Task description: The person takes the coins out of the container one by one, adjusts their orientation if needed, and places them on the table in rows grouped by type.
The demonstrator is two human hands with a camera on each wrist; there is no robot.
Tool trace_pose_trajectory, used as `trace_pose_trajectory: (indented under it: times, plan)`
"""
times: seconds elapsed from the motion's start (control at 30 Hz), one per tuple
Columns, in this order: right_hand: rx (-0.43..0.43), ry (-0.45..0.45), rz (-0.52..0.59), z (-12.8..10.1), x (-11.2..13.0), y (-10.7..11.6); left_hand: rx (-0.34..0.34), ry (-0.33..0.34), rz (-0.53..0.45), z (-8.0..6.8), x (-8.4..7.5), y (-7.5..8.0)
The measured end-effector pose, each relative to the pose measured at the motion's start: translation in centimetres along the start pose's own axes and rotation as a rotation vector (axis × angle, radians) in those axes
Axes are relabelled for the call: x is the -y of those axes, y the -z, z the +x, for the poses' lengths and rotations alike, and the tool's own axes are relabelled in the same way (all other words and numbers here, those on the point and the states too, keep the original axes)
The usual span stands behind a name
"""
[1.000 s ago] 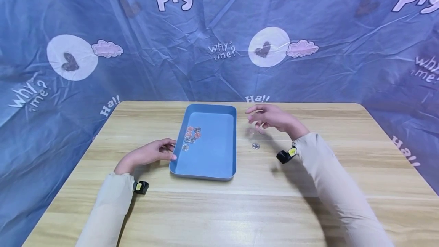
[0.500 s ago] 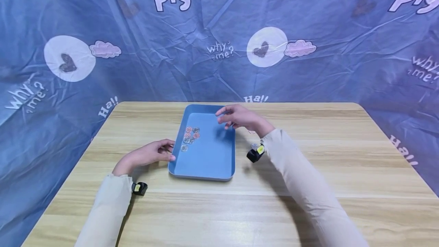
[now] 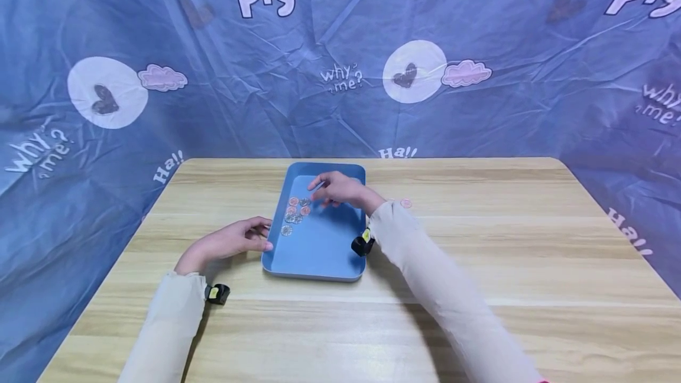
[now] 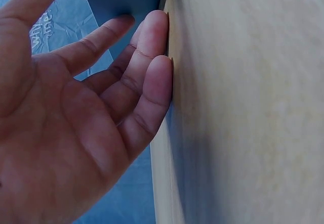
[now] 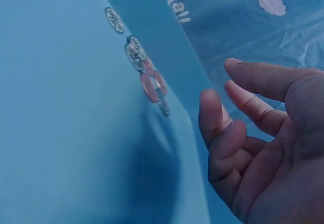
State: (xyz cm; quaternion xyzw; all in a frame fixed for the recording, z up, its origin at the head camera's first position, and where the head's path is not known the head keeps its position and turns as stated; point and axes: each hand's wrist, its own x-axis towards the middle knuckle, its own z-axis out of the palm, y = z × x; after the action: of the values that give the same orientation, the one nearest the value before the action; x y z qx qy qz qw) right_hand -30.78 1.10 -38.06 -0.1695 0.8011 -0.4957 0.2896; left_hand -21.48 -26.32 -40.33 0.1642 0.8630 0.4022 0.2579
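**Right hand over the tray's coins**

The right hand [image 3: 340,190] hovers above the blue tray [image 3: 330,247], fingers loosely curled and holding nothing that shows; in the right wrist view its fingertips [image 5: 212,110] hang just beside the coins [image 5: 147,75]. Those coins [image 3: 297,210], silver and pink, lie clustered on the tray floor near its left wall. The left hand [image 3: 234,240] rests relaxed and open on the surface [image 3: 479,253], its fingertips [image 4: 154,37] at the tray's left edge, gripping nothing. One pink coin [image 3: 406,203] lies alone on the surface, right of the tray and well apart from the cluster.
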Motion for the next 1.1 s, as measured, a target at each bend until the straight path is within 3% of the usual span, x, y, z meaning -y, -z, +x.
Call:
trace_pose_trajectory:
  times: [0.27,0.6,1.1]
  plan:
    - [-0.07,0.006,0.029,1.1,-1.3,-0.9,0.001,-0.007,0.001,0.3,0.0,-0.2]
    - [-0.11,0.002,-0.024,1.3,-2.3,-1.9,0.001,-0.01,0.003,0.2,0.0,-0.1]
    - [-0.056,0.023,-0.112,1.8,-2.3,-2.5,-0.003,-0.009,0.008,0.2,0.0,-0.1]
